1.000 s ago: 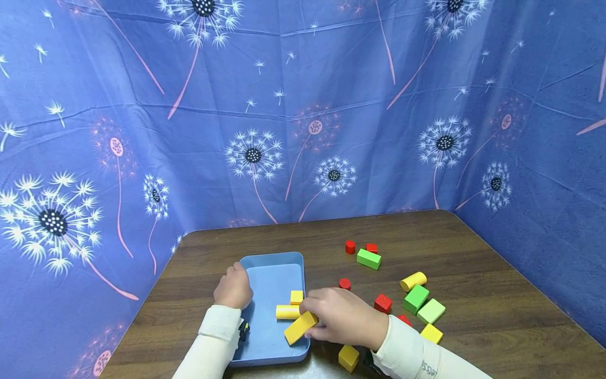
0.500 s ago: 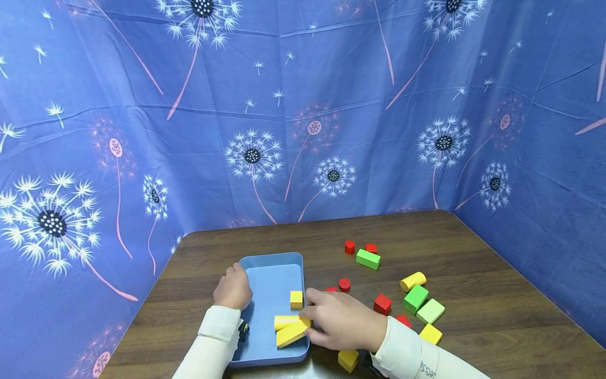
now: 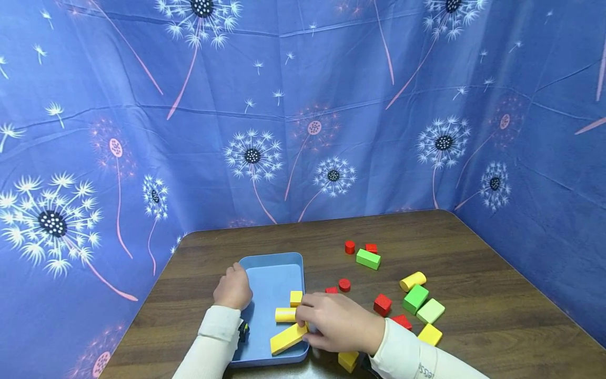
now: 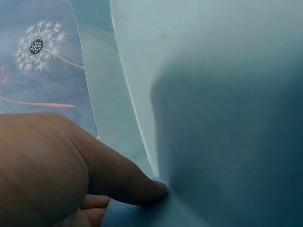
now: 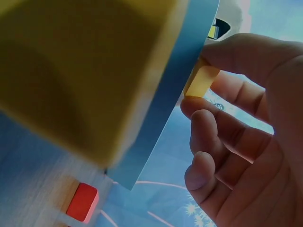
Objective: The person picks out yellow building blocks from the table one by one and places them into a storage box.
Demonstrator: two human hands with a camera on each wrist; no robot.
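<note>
A shallow blue tray lies on the table in the head view. My left hand grips its left wall; the left wrist view shows the thumb pressed on the inner side, with fingers partly hidden behind the wall. Over the tray's front right corner, my right hand pinches a long yellow block by one end, between thumb and fingers. Just behind it in the tray are a yellow cylinder, partly covered by the fingers, and a yellow cube.
Red blocks, green blocks and another yellow cylinder are scattered right of the tray. One yellow block lies by the right wrist, another beyond the sleeve. A blue patterned cloth hangs behind the table.
My right hand has brought the long yellow block lower and toward the tray's front, off the yellow cylinder it overlapped. The left hand and the tray have stayed put.
</note>
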